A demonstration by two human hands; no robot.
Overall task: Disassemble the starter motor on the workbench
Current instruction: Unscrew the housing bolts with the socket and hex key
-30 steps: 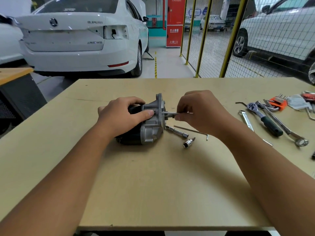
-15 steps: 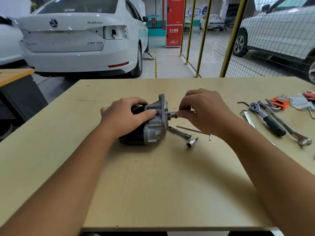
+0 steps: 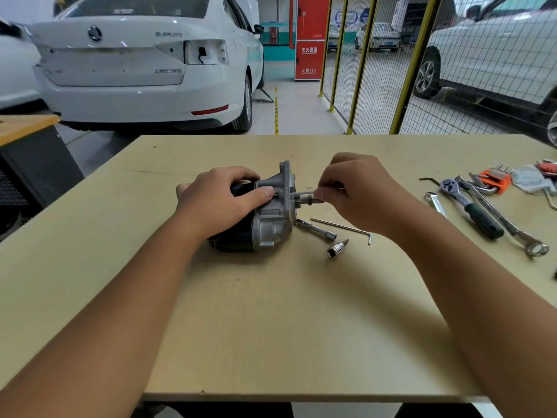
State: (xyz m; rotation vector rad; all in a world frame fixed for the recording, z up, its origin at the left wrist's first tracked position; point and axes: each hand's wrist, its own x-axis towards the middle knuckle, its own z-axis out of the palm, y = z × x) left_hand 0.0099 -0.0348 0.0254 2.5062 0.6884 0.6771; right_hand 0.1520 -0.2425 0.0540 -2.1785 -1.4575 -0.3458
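Observation:
The starter motor (image 3: 268,224) lies on its side in the middle of the workbench (image 3: 271,312), black body to the left, silver flanged housing to the right. My left hand (image 3: 221,200) grips the top of the motor, thumb pressed on the housing. My right hand (image 3: 358,191) pinches a thin metal tool (image 3: 303,193) whose tip goes into the flange face. A short shaft with a nut (image 3: 307,202) sticks out of the flange just below it.
A socket extension (image 3: 316,229), a long hex key (image 3: 343,227) and a small socket bit (image 3: 337,248) lie right of the motor. A ratchet (image 3: 471,206), wrenches (image 3: 509,224) and an orange hex key set (image 3: 494,181) are at the right edge.
My right hand has shifted slightly while pinching the thin tool at the flange. My left hand keeps its grip on the motor, which has not moved.

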